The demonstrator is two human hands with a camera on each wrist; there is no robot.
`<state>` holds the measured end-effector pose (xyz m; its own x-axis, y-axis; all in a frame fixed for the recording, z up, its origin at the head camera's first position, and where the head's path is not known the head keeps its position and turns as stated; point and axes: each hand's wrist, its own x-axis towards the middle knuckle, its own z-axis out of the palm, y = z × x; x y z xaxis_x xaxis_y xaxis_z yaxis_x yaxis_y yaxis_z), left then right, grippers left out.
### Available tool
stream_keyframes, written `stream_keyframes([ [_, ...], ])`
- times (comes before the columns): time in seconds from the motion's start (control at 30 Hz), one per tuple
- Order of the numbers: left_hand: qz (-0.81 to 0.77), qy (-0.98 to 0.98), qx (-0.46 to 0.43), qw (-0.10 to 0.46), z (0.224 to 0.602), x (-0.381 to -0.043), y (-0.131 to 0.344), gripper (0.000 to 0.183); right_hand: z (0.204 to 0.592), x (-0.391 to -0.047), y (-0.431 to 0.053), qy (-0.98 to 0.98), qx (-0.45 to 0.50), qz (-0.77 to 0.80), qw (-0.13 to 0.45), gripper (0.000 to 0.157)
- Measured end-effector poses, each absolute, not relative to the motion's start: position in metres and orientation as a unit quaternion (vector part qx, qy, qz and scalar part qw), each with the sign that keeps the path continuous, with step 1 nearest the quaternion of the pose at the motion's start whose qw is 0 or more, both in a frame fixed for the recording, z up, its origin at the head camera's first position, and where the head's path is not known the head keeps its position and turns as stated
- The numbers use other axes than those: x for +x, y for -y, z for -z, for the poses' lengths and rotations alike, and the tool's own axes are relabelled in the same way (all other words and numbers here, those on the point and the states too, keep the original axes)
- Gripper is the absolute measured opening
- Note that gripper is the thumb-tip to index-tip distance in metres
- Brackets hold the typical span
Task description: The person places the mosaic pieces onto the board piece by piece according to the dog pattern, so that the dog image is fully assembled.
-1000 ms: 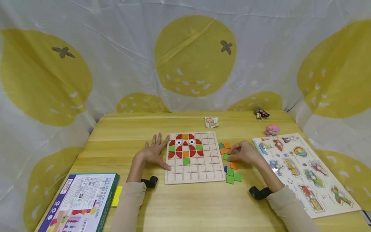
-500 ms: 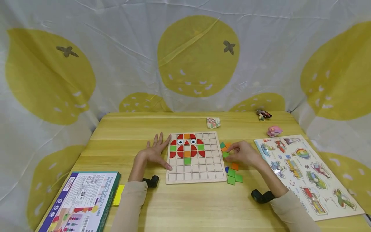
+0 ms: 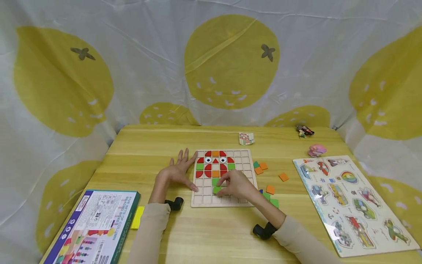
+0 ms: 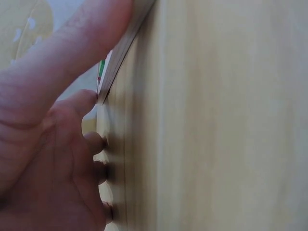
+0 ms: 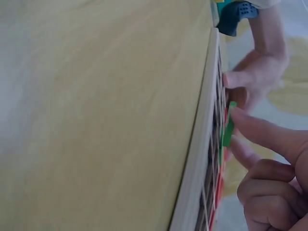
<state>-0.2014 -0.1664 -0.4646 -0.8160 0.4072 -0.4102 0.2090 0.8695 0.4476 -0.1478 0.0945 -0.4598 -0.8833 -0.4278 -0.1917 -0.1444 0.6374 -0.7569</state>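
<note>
A wooden grid board [image 3: 244, 161] lies mid-table with a figure of red, orange and green tiles in its upper left. My right hand [image 3: 225, 187] hovers low over the board's lower middle and pinches a green square tile [image 3: 216, 189], just under another green tile. In the right wrist view the green tile [image 5: 227, 126] stands on edge between finger and thumb over the board's [image 5: 199, 144] cells. My left hand [image 3: 180, 169] lies flat on the table beside the board, thumb against its left edge. The left wrist view shows the thumb [image 4: 72, 43] on the board's rim [image 4: 122, 53].
Loose orange tiles [image 3: 283, 177] and green tiles [image 3: 273, 202] lie right of the board. A picture peg puzzle [image 3: 349, 200] sits far right, with a pink toy [image 3: 317, 150] and a small figure [image 3: 304, 130] behind it. A printed box [image 3: 92, 227] lies front left, and a small card [image 3: 246, 138] beyond the board.
My right hand left the loose tiles and moved left onto the board with a green tile. One orange tile now lies apart, further right. The left hand stayed put.
</note>
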Motion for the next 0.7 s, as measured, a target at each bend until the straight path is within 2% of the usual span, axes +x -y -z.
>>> stream_keyframes([
  [0.7,-0.184,-0.935,0.163,0.257,0.4634,-0.2005,0.1659,0.138,0.463,-0.1494,-0.0921,-0.888,-0.166,0.392,0.17,0.018],
])
